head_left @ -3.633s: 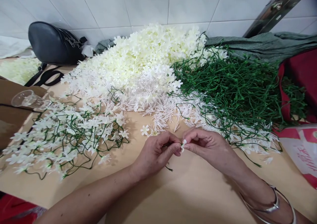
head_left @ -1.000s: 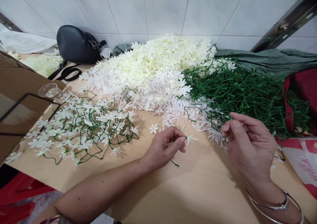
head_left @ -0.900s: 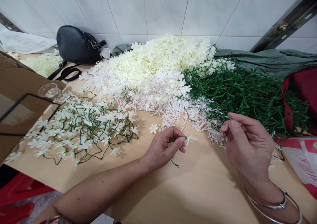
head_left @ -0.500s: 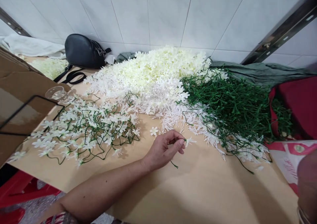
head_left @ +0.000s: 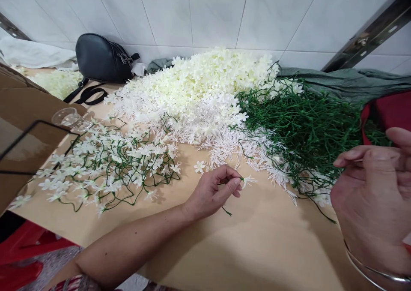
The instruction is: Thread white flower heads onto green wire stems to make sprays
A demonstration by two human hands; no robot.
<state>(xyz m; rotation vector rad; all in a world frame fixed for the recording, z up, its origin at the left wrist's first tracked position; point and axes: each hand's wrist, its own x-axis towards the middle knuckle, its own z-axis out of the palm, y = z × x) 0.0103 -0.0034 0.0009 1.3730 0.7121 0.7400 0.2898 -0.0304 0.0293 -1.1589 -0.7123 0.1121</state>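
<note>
My left hand (head_left: 218,188) is closed in a pinch over the middle of the table, gripping a green artificial flower stem (head_left: 227,211). A white flower (head_left: 248,181) on its tip sticks out past my thumb and forefinger, and the stem's lower end hangs beneath the hand. At the right edge, my right hand (head_left: 372,192) is raised, partly cut off by the frame, with a bangle at the wrist. Its fingers are loosely bent and apart, and nothing shows in them. Behind it lies a heap of green plastic stems (head_left: 308,132).
Loose white and cream petals (head_left: 205,81) are heaped against the tiled wall. Flowered stems (head_left: 118,166) lie in a pile at left, near a clear plastic cup (head_left: 69,117) and a cardboard box (head_left: 25,106). A black bag (head_left: 99,59) stands behind; a red bag (head_left: 393,113) is at right.
My right hand has come up into view from the lower right edge. The left hand still pinches the flower stem, almost unmoved. The view has shifted slightly.
</note>
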